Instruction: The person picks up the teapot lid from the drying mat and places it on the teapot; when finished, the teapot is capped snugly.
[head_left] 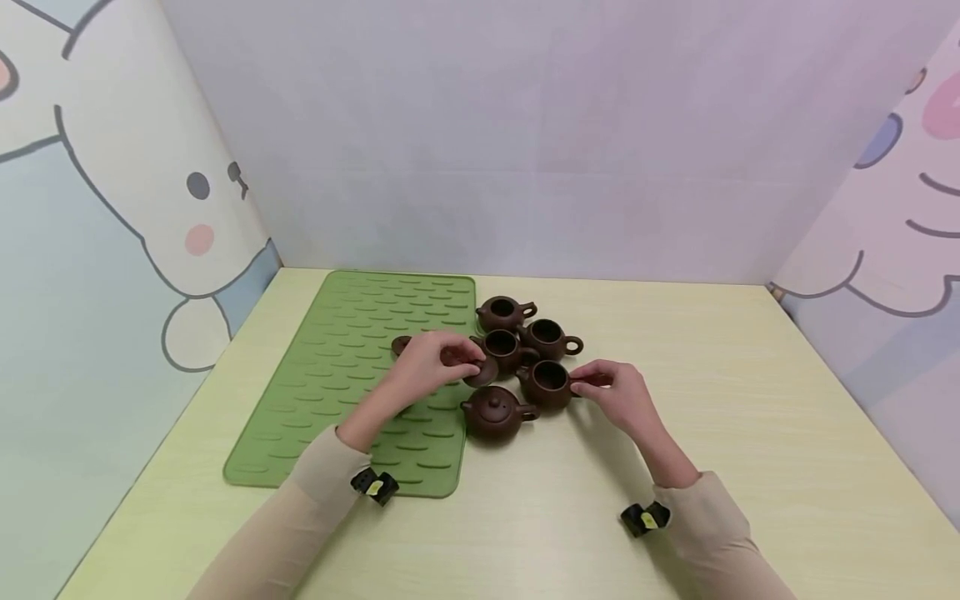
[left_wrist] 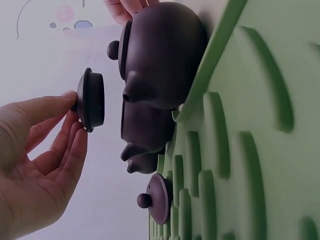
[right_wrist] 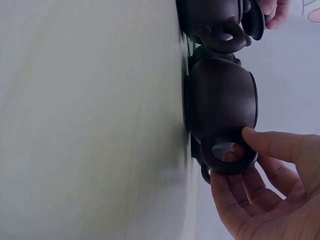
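Note:
My left hand (head_left: pixel 429 365) pinches a dark brown teapot lid (left_wrist: pixel 92 100) by its knob, holding it in the air near the lidded teapot (head_left: pixel 493 415). The right hand (head_left: pixel 621 397) grips the ring handle (right_wrist: pixel 229 167) of an open teapot (head_left: pixel 546 388), which stands upright on the table. Behind these are more lidless teapots: one in the middle (head_left: pixel 499 354), one to its right (head_left: pixel 547 340) and one farthest back (head_left: pixel 501 315). Another lid (left_wrist: pixel 159 199) lies knob up on the green mat; the left hand partly covers that area in the head view.
The green ridged mat (head_left: pixel 352 400) covers the left part of the pale wooden table (head_left: pixel 720 375). The teapots cluster along its right edge, spouts to the left. A pale back wall (head_left: pixel 525 167) and cartoon-printed side panels (head_left: pixel 112 208) surround the table.

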